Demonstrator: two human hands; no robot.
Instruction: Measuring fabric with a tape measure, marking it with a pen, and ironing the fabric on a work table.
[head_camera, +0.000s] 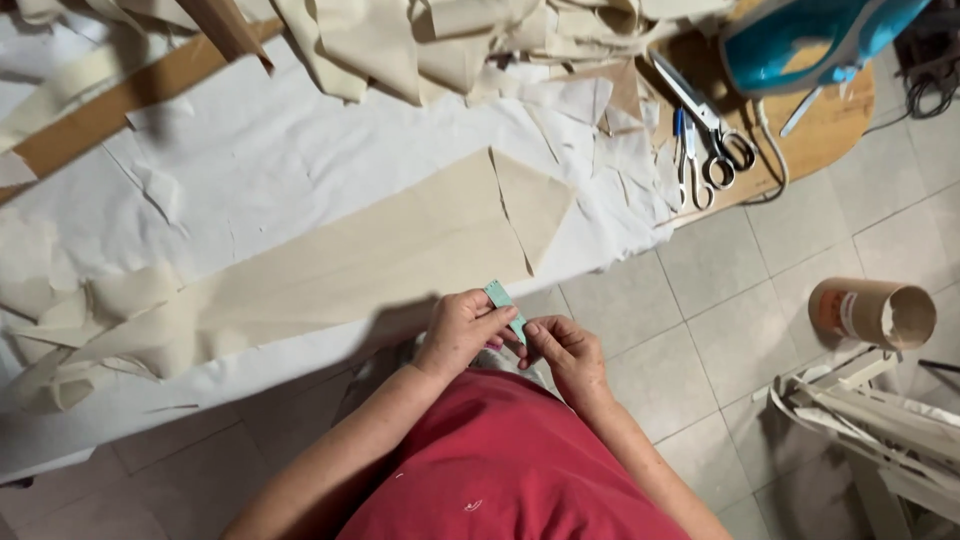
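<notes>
A small green strip (505, 306), flat like a short ruler or gauge, sits just off the near edge of the table (300, 150), pinched at its upper end by the left hand (462, 330) and at its lower end by the fingertips of the right hand (562, 352). Both hands are closed on it, close to the body. A steady two-point pinch should keep it from slipping. Beyond lies a long beige fabric piece (400, 250), then scissors (712, 125) and a teal iron (800, 40).
</notes>
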